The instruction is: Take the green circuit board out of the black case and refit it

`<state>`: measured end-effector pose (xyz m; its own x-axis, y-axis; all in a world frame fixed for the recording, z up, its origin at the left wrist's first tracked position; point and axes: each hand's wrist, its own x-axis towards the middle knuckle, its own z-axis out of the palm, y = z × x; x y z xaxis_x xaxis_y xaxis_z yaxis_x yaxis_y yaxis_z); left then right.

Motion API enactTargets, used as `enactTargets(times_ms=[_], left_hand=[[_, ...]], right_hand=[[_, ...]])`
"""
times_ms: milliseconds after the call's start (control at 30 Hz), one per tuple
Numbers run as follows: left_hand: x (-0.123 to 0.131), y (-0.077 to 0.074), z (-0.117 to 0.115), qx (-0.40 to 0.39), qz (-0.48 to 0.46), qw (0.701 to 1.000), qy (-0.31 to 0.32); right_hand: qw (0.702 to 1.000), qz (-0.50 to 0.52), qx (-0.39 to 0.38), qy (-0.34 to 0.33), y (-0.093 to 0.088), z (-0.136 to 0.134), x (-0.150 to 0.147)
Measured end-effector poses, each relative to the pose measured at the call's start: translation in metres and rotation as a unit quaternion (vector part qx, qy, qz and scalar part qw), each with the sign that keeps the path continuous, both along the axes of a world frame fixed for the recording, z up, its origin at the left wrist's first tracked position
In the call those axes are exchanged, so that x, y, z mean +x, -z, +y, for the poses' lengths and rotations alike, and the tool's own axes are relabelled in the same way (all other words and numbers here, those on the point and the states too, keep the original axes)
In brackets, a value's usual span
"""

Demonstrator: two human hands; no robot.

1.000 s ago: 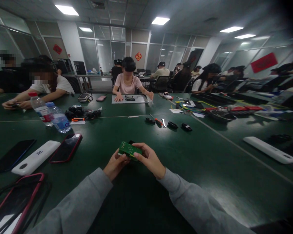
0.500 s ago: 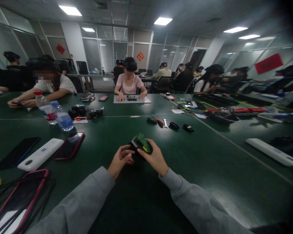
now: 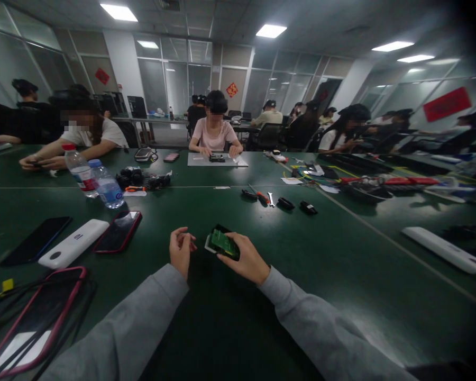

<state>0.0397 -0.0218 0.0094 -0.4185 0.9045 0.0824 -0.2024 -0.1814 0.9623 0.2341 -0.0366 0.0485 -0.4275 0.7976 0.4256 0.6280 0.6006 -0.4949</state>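
Note:
In the head view my right hand (image 3: 248,259) grips a green circuit board (image 3: 225,244), thumb on its near edge and fingers over the far side. A dark part shows along the board's far edge, and a pale strip lines its left end. What lies under the board is hidden. Just left of it, apart from the board, is my left hand (image 3: 180,251). Its fingers are loosely curled with gaps between them, and nothing shows in them. Both hands are above the green tabletop (image 3: 321,286).
Beyond the hands lie a screwdriver (image 3: 262,197), a wrench (image 3: 271,199) and small black parts (image 3: 286,203). On the left are phones (image 3: 117,233), a white power bank (image 3: 73,244) and two bottles (image 3: 107,185). A person (image 3: 216,129) works opposite at a grey mat (image 3: 198,161).
My left hand has drawn away from the circuit board to the left. The board has shifted slightly left in my right hand and now lies flatter, its green face more visible.

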Motion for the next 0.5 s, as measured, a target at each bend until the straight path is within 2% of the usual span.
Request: enactTargets(times_ms=[100, 233, 367, 433, 500], left_hand=[[0.0, 0.002, 0.001, -0.005, 0.004, 1.0, 0.014], [0.0, 0.003, 0.001, -0.018, 0.002, 1.0, 0.02], [-0.001, 0.003, 0.0, -0.027, 0.002, 0.999, 0.031], [0.0, 0.002, 0.0, -0.028, 0.003, 0.999, 0.032], [0.0, 0.002, 0.0, -0.029, 0.003, 0.999, 0.035]], right_hand=[[0.999, -0.024, 0.018, -0.026, 0.004, 0.004, 0.005], [0.997, 0.052, 0.025, 0.044, 0.0, 0.009, 0.016], [0.973, 0.182, -0.003, 0.139, -0.005, 0.018, 0.023], [0.962, 0.205, -0.024, 0.178, -0.004, 0.022, 0.024], [0.965, 0.19, -0.044, 0.176, -0.001, 0.022, 0.023]])
